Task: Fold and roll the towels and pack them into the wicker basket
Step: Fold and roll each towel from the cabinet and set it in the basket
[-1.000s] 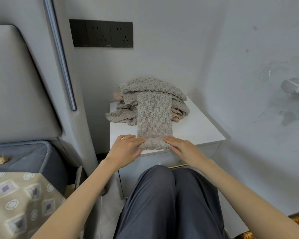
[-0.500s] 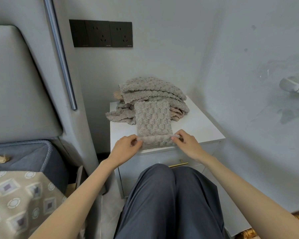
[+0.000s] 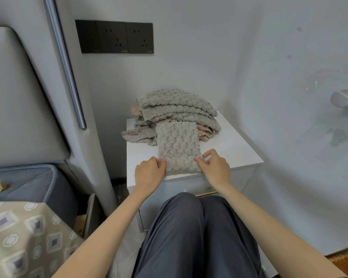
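The folded towel (image 3: 178, 145) is lying on the nightstand (image 3: 231, 149), its near end sitting in a thick roll close to the front edge. The left hand (image 3: 149, 171) and right hand (image 3: 215, 167) are pinching the roll's ends with curled fingers. Uneven pushing is likely to skew or loosen it; a backward slip could drop it off that edge. Ahead, the towel pile (image 3: 175, 111) is touching the strip's far end, with bare top showing on either side.

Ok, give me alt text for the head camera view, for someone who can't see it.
A person's left hand and right hand grip the rolled near end of a folded grey towel on a white nightstand. A loose pile of towels sits just behind it.
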